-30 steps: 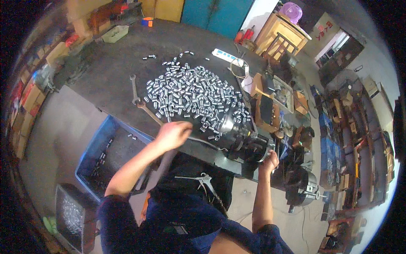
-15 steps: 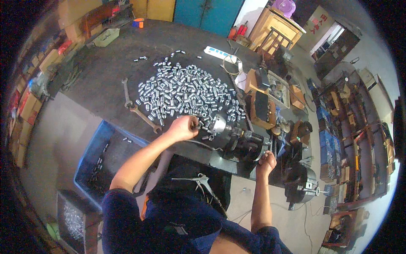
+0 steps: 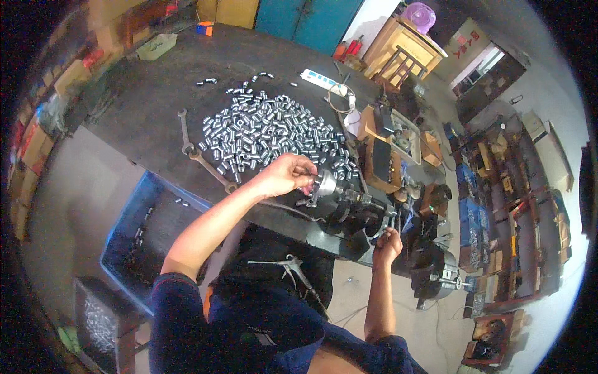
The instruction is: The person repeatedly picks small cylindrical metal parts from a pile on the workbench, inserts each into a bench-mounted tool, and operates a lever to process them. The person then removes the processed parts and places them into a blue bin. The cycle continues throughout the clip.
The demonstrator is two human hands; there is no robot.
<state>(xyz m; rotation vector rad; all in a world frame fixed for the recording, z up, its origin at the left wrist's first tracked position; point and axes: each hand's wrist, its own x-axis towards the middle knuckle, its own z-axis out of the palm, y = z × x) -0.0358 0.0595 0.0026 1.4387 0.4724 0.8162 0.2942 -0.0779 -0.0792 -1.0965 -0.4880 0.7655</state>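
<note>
Left hand (image 3: 283,174) now sits at the chuck (image 3: 325,184), moved in from the bench (image 3: 143,100) edge; fingers closed around a small metal piece there, piece barely visible. Right hand (image 3: 387,240) stays low at the machine (image 3: 358,209), fingers curled on a lever. Sleeves pile (image 3: 268,134) just behind left hand; wrenches (image 3: 196,149) beside it.
</note>
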